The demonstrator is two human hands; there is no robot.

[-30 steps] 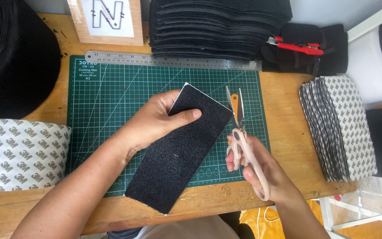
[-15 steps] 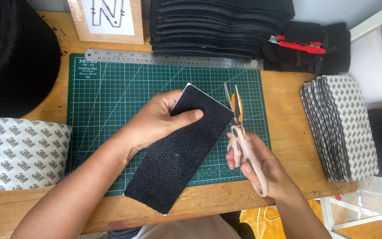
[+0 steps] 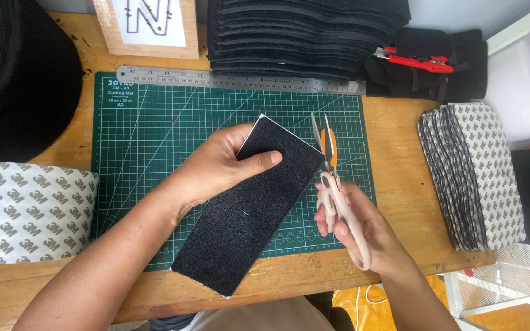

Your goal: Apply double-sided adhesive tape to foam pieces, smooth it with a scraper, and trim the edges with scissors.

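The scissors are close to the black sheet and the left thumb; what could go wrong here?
1. The left hand pins the black sheet with its thumb near the scissors; a slip might nick it.
2. The sheet's lower corner overhangs the table edge unsupported, so it could sag and skew the cut.
3. The right hand holds the scissors low on the handles; control may be weak.

My left hand [image 3: 219, 168] pins the black felt strip [image 3: 253, 202]; left of it the green cutting mat [image 3: 148, 141] lies bare as far as the printed roll [image 3: 29, 211]. Beyond my fingers, the steel ruler [image 3: 240, 79] and stacked black sheets [image 3: 302, 34] block the way. Right of my right hand [image 3: 357, 224] and its scissors [image 3: 332, 184], bare wood runs to the pile of backed pieces [image 3: 473, 175].
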